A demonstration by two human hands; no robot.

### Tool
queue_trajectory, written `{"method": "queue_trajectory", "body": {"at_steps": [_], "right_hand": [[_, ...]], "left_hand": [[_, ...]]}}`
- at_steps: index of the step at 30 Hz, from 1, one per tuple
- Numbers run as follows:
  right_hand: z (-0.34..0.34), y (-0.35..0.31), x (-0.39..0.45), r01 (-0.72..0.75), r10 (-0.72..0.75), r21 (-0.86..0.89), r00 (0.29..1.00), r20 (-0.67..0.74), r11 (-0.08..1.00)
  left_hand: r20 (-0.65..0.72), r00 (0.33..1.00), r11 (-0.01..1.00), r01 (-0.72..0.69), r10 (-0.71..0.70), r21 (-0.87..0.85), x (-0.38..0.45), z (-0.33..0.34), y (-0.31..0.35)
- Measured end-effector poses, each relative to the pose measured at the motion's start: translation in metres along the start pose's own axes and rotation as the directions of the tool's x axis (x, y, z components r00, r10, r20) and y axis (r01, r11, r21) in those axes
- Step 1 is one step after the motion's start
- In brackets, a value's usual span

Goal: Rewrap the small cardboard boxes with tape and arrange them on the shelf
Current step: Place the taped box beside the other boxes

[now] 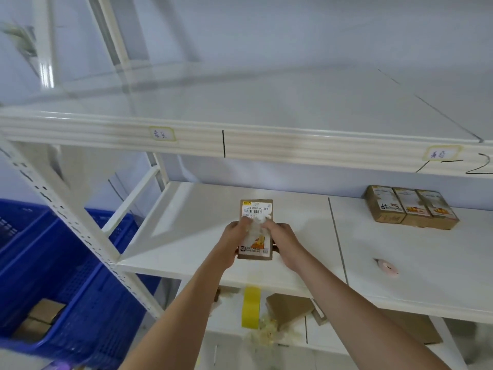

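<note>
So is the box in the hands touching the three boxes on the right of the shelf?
Apart. The head view shows bare shelf between the held box and the three boxes.

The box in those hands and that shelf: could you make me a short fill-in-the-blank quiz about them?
1. Both hands, left hand and right hand, grip one small cardboard ____.
2. On the right of the middle shelf, ____ boxes stand side by side.
3. The tape roll on the shelf below is ____.
4. The crate at left is ____.

Missing words: box; three; yellow; blue

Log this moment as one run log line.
stage: peeling old tape | left hand, right hand: gripping box | three boxes on shelf
</note>
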State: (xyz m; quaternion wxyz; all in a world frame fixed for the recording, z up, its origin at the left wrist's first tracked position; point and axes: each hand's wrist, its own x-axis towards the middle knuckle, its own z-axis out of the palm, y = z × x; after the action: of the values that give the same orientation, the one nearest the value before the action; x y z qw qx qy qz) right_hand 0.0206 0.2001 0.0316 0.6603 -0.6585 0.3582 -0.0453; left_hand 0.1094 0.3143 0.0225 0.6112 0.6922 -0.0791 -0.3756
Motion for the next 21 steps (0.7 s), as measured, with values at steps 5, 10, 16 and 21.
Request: {"method": "queue_trajectory", "body": {"at_steps": [5,10,16,21], "right_hand": [[0.017,-0.015,-0.008,0.044,-0.038,0.060,0.994,-0.104,0.997],[0.010,-0.017,-0.018,0.081,-0.091,-0.065,0.981,-0.172,0.995],[-0.001,-0.011,-0.031,0.114,-0.125,-0.069,0.976,-0.179,0.991],[0.002,-0.002,-0.037,0.143,-0.163,-0.130,0.973,-0.162,0.981]], "left_hand": [[-0.171,0.984,0.993,-0.072,0.055,-0.094,-0.016,0.022,0.016],[-0.227,0.973,0.998,-0.051,0.039,-0.048,-0.026,0.032,0.023],[-0.359,0.924,0.991,-0.126,0.132,0.038,-0.039,0.047,0.012],[-0.378,0.906,0.981,-0.164,0.190,0.099,-0.053,0.049,0.006]]}}
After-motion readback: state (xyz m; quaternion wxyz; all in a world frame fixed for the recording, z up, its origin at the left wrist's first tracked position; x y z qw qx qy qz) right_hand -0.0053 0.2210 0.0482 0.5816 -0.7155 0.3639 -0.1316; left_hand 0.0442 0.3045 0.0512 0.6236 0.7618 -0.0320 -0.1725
